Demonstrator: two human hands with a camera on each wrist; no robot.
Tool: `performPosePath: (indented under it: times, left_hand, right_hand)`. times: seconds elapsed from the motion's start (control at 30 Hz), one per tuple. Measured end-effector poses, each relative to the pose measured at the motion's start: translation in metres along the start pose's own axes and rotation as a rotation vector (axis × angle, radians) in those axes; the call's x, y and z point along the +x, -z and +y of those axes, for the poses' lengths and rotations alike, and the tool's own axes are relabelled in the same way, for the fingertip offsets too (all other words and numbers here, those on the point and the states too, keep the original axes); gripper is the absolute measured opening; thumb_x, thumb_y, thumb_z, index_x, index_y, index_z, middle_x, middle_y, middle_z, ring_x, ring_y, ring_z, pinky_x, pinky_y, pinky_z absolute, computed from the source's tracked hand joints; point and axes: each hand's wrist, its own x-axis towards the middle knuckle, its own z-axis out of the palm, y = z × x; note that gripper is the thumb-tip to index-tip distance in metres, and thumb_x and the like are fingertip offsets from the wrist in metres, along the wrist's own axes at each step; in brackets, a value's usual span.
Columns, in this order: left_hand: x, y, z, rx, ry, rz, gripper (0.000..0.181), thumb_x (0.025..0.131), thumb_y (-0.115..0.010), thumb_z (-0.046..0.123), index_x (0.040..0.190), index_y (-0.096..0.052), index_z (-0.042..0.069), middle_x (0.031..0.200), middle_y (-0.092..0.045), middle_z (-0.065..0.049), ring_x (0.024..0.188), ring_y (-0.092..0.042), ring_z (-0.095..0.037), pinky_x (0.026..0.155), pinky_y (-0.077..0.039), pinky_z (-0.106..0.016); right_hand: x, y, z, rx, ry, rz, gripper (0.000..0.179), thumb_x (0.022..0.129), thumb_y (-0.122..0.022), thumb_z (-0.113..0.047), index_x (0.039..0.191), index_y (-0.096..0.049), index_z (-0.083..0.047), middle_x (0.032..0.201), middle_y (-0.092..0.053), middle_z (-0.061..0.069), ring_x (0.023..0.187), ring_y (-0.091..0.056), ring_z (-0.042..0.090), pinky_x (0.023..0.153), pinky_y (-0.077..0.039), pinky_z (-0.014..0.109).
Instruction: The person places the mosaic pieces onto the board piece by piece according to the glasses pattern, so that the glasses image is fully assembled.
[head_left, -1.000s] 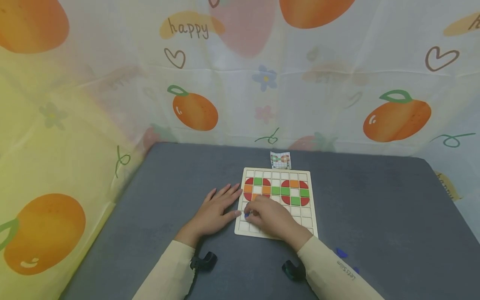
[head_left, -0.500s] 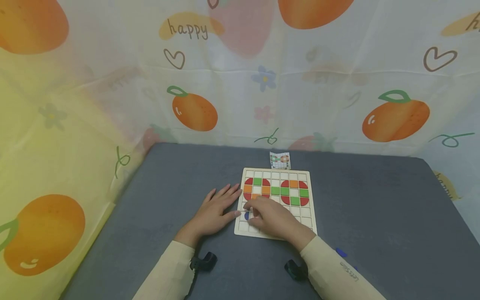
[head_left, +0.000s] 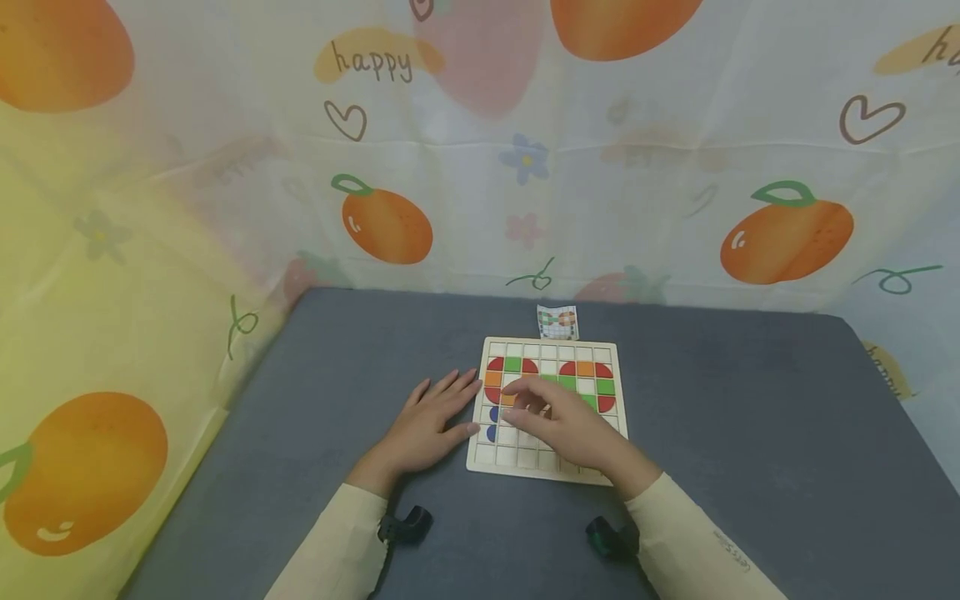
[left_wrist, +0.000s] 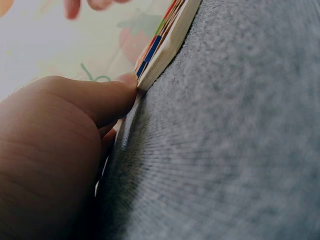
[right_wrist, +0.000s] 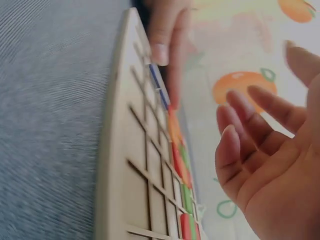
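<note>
A square wooden grid board (head_left: pixel 506 457) lies on the table, with red, orange and green pieces set in its upper rows. Two blue rounded pieces (head_left: pixel 491 433) sit one above the other in the left column, and their edges show as blue strips (right_wrist: pixel 159 86) in the right wrist view. My left hand (head_left: pixel 427 425) lies flat on the table, fingertips and thumb touching the board's left edge. Over the board's middle hovers my right hand (head_left: pixel 561 421), fingers loosely bent and apart, holding nothing; it hides part of the pattern.
A small pattern card (head_left: pixel 557 322) stands or lies just behind the board. Dark grey cloth covers the table (head_left: pixel 360 342), and a printed curtain (head_left: pixel 465 183) rises behind it. Black curved devices (head_left: pixel 408 525) are strapped at both wrists.
My right hand has let go of the blue piece in the left column and moved up and right. Loose blue pieces by the right sleeve are now hidden. My left hand stays put.
</note>
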Motion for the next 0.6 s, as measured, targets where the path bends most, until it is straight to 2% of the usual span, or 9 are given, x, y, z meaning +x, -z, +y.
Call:
performPosePath:
  times: [0.17, 0.27, 0.43, 0.6]
  left_hand:
    - [0.000, 0.000, 0.000, 0.002, -0.005, 0.001, 0.074, 0.108, -0.065, 0.047, 0.172, -0.037, 0.022, 0.177, -0.027, 0.005, 0.165, -0.016, -0.023, 0.128, -0.002, -0.061]
    - [0.000, 0.000, 0.000, 0.000, -0.003, -0.005, 0.074, 0.109, -0.065, 0.047, 0.172, -0.036, 0.022, 0.177, -0.026, 0.005, 0.165, -0.015, -0.023, 0.128, -0.002, -0.061]
    - [0.000, 0.000, 0.000, -0.002, 0.005, -0.011, 0.075, 0.109, -0.065, 0.047, 0.173, -0.034, 0.022, 0.178, -0.025, 0.005, 0.165, -0.014, -0.022, 0.129, -0.002, -0.060]
    - [0.000, 0.000, -0.001, -0.007, -0.004, -0.004, 0.075, 0.109, -0.065, 0.047, 0.173, -0.035, 0.022, 0.178, -0.026, 0.005, 0.165, -0.014, -0.022, 0.128, -0.003, -0.061]
  right_hand:
    - [-0.009, 0.013, -0.005, 0.165, 0.004, 0.032, 0.041, 0.116, -0.055, -0.035, 0.145, -0.064, -0.008, 0.124, -0.069, 0.013, 0.107, -0.066, 0.040, 0.091, -0.056, 0.055]
    - [-0.015, 0.021, -0.006, 0.235, 0.047, 0.041, 0.044, 0.120, -0.042, -0.032, 0.147, -0.062, -0.003, 0.122, -0.067, 0.016, 0.105, -0.065, 0.043, 0.090, -0.057, 0.053]
    - [-0.023, 0.033, -0.004, 0.361, 0.134, 0.026, 0.059, 0.121, -0.025, -0.036, 0.150, -0.056, 0.006, 0.122, -0.064, 0.024, 0.102, -0.064, 0.038, 0.085, -0.057, 0.040]
    - [-0.031, 0.043, 0.002, 0.467, 0.189, 0.005, 0.070, 0.120, -0.021, -0.046, 0.147, -0.053, 0.010, 0.121, -0.061, 0.028, 0.102, -0.063, 0.032, 0.083, -0.055, 0.036]
